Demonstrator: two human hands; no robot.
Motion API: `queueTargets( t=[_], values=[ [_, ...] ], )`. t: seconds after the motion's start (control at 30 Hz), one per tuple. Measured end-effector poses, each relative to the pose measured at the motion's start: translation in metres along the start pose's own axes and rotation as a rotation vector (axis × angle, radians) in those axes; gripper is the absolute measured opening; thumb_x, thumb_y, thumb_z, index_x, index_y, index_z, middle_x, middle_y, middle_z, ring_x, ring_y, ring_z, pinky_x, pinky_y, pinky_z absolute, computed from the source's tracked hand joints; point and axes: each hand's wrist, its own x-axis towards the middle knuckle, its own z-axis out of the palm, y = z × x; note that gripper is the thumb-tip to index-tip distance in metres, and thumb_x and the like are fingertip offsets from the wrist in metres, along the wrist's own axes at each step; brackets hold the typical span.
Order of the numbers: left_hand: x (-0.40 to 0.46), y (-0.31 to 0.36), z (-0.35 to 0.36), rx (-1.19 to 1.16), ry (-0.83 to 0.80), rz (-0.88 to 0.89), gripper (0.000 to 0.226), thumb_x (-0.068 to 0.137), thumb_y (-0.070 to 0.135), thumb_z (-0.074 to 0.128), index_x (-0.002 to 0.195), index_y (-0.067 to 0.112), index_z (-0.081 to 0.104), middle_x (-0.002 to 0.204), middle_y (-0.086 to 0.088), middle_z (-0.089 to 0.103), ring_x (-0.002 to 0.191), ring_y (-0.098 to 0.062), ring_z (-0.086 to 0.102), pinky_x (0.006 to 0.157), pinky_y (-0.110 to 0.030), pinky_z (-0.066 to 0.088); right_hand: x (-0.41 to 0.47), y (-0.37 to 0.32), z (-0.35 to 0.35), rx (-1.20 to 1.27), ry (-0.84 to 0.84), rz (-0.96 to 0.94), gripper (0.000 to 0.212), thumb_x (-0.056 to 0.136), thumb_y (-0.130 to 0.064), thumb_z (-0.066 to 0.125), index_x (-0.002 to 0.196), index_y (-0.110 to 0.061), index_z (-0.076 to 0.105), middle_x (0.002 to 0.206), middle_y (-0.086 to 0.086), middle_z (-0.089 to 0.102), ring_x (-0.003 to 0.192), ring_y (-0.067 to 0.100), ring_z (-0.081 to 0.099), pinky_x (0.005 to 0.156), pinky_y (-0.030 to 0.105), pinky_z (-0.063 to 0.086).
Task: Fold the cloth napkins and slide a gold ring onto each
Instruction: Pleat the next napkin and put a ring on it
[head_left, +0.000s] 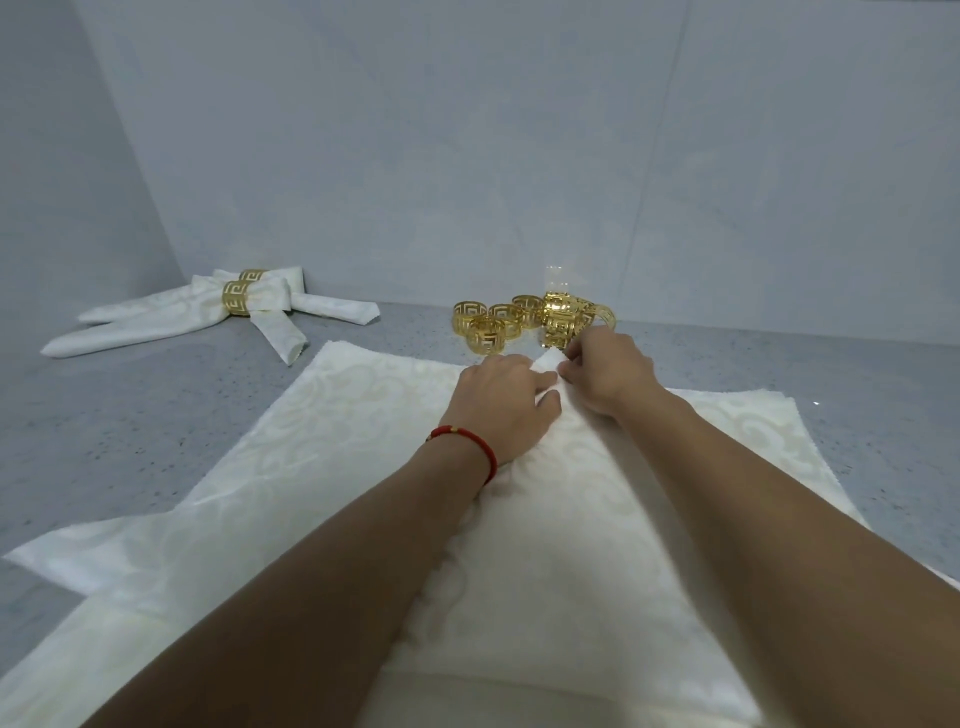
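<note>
Right hand: my right hand pinches the far tip of the top napkin, fingers curled on the cloth point.
Left hand: my left hand sits just beside it, fingers curled round the same tip; red string bracelet on that wrist.
Napkin in hand: cream damask, gathered toward a peak at the far corner, lying on a stack of flat napkins on the grey speckled table.
Gold rings: loose cluster of gold rings with a key-fret cutout, just beyond my fingers, near the wall.
Finished stock: two ringed napkins, far left, well apart from the work.
Step, as I judge it: shaping the tip for a ring.
Handling note: keep both pinches tight so the folds stay stacked and the point narrow; one hand should hold while the other fetches a ring.
Edges: the stack's near corners seem to overhang toward me; dragging could shift the lower cloths.
Open room: bare table left of the stack and to the right; rings crowd the far side.
</note>
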Motion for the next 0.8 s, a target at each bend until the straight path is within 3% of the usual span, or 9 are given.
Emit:
queueTargets(
  t=[0.1, 0.2, 0.33, 0.47, 0.53, 0.6, 0.67, 0.73, 0.8],
  values=[
    [0.0, -0.001, 0.0, -0.058, 0.016, -0.012, 0.044, 0.095, 0.04, 0.048, 0.137, 0.031, 0.059, 0.127, 0.0, 0.063, 0.124, -0.024, 0.052, 0.104, -0.042, 0.041, -0.004, 0.003, 0.001, 0.077, 0.037, -0.015, 0.008, 0.094, -0.021, 0.063, 0.091, -0.02, 0.071, 0.1, 0.0, 0.071, 0.105, 0.028, 0.062, 0.096, 0.045, 0.047],
    [-0.002, -0.002, -0.002, -0.261, 0.071, -0.075, 0.049, 0.093, 0.04, 0.053, 0.14, 0.026, 0.048, 0.134, -0.001, 0.06, 0.126, -0.023, 0.053, 0.104, -0.044, 0.043, -0.012, 0.006, -0.003, 0.203, 0.124, -0.065, 0.007, 0.083, -0.015, 0.063, 0.082, -0.019, 0.068, 0.083, -0.004, 0.07, 0.092, 0.025, 0.064, 0.093, 0.047, 0.051],
    [-0.005, -0.002, -0.007, -0.499, 0.132, -0.161, 0.045, 0.098, 0.032, 0.046, 0.143, 0.029, 0.045, 0.13, -0.005, 0.063, 0.121, -0.023, 0.056, 0.102, -0.042, 0.045, -0.027, 0.012, -0.01, 0.217, 0.237, -0.251, 0.013, 0.077, -0.012, 0.064, 0.077, -0.023, 0.071, 0.076, -0.009, 0.069, 0.078, 0.017, 0.064, 0.08, 0.04, 0.055],
    [-0.007, 0.002, -0.013, -0.427, 0.137, -0.126, 0.027, 0.099, 0.028, 0.047, 0.102, 0.021, 0.073, 0.088, 0.003, 0.071, 0.085, -0.017, 0.062, 0.078, -0.034, 0.051, -0.041, 0.023, -0.009, 0.178, 0.215, -0.329, 0.022, 0.081, -0.005, 0.066, 0.088, -0.021, 0.079, 0.08, -0.006, 0.071, 0.078, 0.016, 0.065, 0.076, 0.038, 0.057],
    [-0.007, 0.003, -0.014, -0.437, 0.138, -0.164, 0.026, 0.095, 0.023, 0.051, 0.097, 0.018, 0.076, 0.088, 0.003, 0.073, 0.085, -0.018, 0.063, 0.077, -0.032, 0.053, -0.044, 0.025, -0.009, 0.199, 0.206, -0.313, 0.025, 0.082, -0.004, 0.063, 0.091, -0.02, 0.081, 0.083, -0.005, 0.074, 0.08, 0.016, 0.067, 0.079, 0.037, 0.058],
    [-0.005, 0.002, -0.013, -0.393, 0.146, -0.184, 0.028, 0.093, 0.022, 0.052, 0.079, 0.015, 0.074, 0.078, 0.001, 0.071, 0.08, -0.018, 0.063, 0.075, -0.034, 0.055, -0.047, 0.026, -0.008, 0.219, 0.167, -0.305, 0.028, 0.084, -0.003, 0.061, 0.093, -0.018, 0.082, 0.091, -0.003, 0.077, 0.086, 0.017, 0.069, 0.085, 0.037, 0.058],
    [0.0, 0.003, -0.013, -0.304, 0.145, -0.195, 0.037, 0.092, 0.022, 0.051, 0.056, 0.015, 0.056, 0.057, 0.001, 0.055, 0.064, -0.019, 0.054, 0.062, -0.035, 0.05, -0.05, 0.025, -0.008, 0.242, 0.157, -0.298, 0.029, 0.085, -0.002, 0.059, 0.093, -0.017, 0.082, 0.097, -0.002, 0.078, 0.09, 0.018, 0.069, 0.088, 0.037, 0.057],
    [0.005, 0.007, -0.014, -0.193, 0.147, -0.207, 0.04, 0.091, 0.022, 0.05, 0.052, 0.018, 0.044, 0.055, 0.001, 0.044, 0.06, -0.023, 0.048, 0.052, -0.032, 0.038, -0.051, 0.023, -0.008, 0.248, 0.171, -0.301, 0.028, 0.085, -0.004, 0.059, 0.092, -0.018, 0.083, 0.096, -0.003, 0.078, 0.088, 0.017, 0.069, 0.087, 0.037, 0.057],
    [0.007, 0.012, -0.017, -0.102, 0.158, -0.211, 0.032, 0.093, 0.026, 0.053, 0.061, 0.021, 0.053, 0.066, 0.002, 0.054, 0.068, -0.025, 0.054, 0.055, -0.029, 0.035, -0.052, 0.023, -0.007, 0.243, 0.174, -0.32, 0.027, 0.085, -0.007, 0.06, 0.092, -0.019, 0.083, 0.09, -0.004, 0.077, 0.085, 0.017, 0.069, 0.086, 0.036, 0.057]
  ],
)
